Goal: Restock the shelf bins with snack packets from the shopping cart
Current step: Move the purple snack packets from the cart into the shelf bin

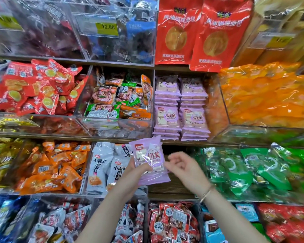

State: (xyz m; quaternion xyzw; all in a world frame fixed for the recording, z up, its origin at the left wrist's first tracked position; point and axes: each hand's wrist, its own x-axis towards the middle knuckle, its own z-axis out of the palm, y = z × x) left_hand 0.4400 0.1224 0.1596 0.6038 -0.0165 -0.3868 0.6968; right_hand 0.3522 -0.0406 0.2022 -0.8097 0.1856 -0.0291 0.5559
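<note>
My left hand [136,174] grips a small stack of purple snack packets [150,160] from below, thumb across the front, in front of the shelves at centre. My right hand [182,166] hovers just right of the stack with loosely curled fingers; its fingertips sit near the packets' right edge, and whether they touch is unclear. Directly above, a clear shelf bin [206,106] holds two neat stacks of the same purple packets [181,109]. The shopping cart is out of view.
Behind my hands lies a bare wooden shelf bay [172,188]. White noodle packets [104,165] fill the bin to the left, green packets [249,171] the one to the right. Orange, red and mixed snack bins surround them on all shelf levels.
</note>
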